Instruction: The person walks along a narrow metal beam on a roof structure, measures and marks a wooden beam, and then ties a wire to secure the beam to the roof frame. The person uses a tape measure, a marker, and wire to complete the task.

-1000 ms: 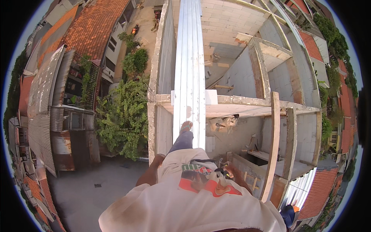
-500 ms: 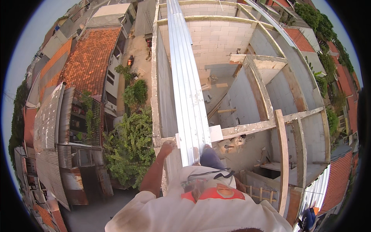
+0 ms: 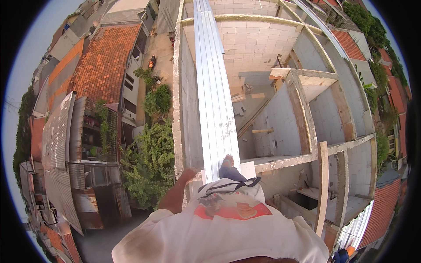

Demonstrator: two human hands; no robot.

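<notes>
My left hand (image 3: 189, 174) hangs low at my left side, near the top of the concrete wall edge (image 3: 177, 131). Its fingers are too small and blurred to show whether they are closed, and I make out nothing held. My right hand is out of sight behind my shirt. Ahead of me runs a long ribbed silvery metal sheet (image 3: 214, 96), laid across the wall tops. One bare foot (image 3: 228, 161) in a dark trouser leg stands on it. A pale flat board (image 3: 248, 169) sticks out from under the sheet beside my leg.
Roofless rooms with pale block walls (image 3: 254, 44) drop away below, crossed by concrete beams (image 3: 285, 163). A wooden plank (image 3: 322, 184) leans upright at right. Green trees (image 3: 149, 162) and tiled roofs (image 3: 105, 61) lie left, far down. More metal sheets (image 3: 320, 24) lie along the far right wall.
I have moved forward along the metal sheet, and my foot now shows farther out in front of my shirt. The crossbeam has come nearer. My left hand is slightly lower in view.
</notes>
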